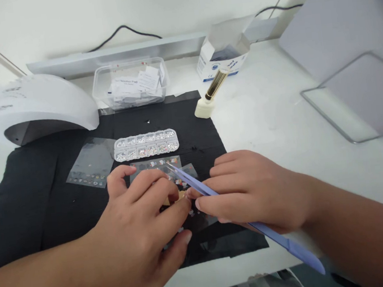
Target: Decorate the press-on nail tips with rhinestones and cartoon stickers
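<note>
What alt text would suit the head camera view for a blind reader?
Two bare hands meet over a black mat: the right hand holds lilac tweezers, the left hand pinches a small tan piece. Behind lie a rhinestone tray, sticker sheets and a white nail lamp.

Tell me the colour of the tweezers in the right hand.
Pale lavender blue tweezers, seen best in the head view.

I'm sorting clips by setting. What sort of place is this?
Probably a nail-art workstation: a white curing lamp, a compartment box of rhinestones and sticker sheets lie on a black mat, and the right hand holds lilac tweezers.
</note>
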`<state>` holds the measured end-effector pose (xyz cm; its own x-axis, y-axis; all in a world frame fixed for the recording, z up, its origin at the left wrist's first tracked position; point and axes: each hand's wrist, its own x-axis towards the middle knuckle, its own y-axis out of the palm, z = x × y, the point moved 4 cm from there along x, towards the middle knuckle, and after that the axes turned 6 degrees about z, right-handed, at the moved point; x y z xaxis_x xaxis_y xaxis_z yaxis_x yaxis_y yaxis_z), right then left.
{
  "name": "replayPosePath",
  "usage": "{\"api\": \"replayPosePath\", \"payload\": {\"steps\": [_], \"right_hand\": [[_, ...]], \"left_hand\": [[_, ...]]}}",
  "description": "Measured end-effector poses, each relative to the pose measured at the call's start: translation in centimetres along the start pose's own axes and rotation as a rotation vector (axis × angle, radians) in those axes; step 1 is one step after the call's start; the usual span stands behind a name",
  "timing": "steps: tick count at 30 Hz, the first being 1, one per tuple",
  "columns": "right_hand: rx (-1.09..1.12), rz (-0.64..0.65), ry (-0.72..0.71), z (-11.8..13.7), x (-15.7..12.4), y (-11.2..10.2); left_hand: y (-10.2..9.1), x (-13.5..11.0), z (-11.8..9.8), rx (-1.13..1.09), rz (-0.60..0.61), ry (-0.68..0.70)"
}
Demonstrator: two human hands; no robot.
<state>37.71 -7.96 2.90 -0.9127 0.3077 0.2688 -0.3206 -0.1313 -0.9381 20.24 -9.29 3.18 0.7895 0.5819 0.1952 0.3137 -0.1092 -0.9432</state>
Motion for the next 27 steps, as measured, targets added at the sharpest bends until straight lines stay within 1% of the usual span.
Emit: {"api": "replayPosePath", "payload": {"steps": [5,10,27], "right_hand": [[0.004,-0.017,-0.003,-0.01,0.03,0.04],[-0.006,0.001,0.002,0.02,0.01,0.06],[0.021,0.027,0.021,-0.08,0.10,0.02]], "left_hand": [[-0.06,0.03,-0.04,-0.004,0.005,-0.001],[-0.12,0.13,-0.07,0.023,0.025,-0.002],[-0.02,0.11,0.02,0.030,0.021,-0.020]]}}
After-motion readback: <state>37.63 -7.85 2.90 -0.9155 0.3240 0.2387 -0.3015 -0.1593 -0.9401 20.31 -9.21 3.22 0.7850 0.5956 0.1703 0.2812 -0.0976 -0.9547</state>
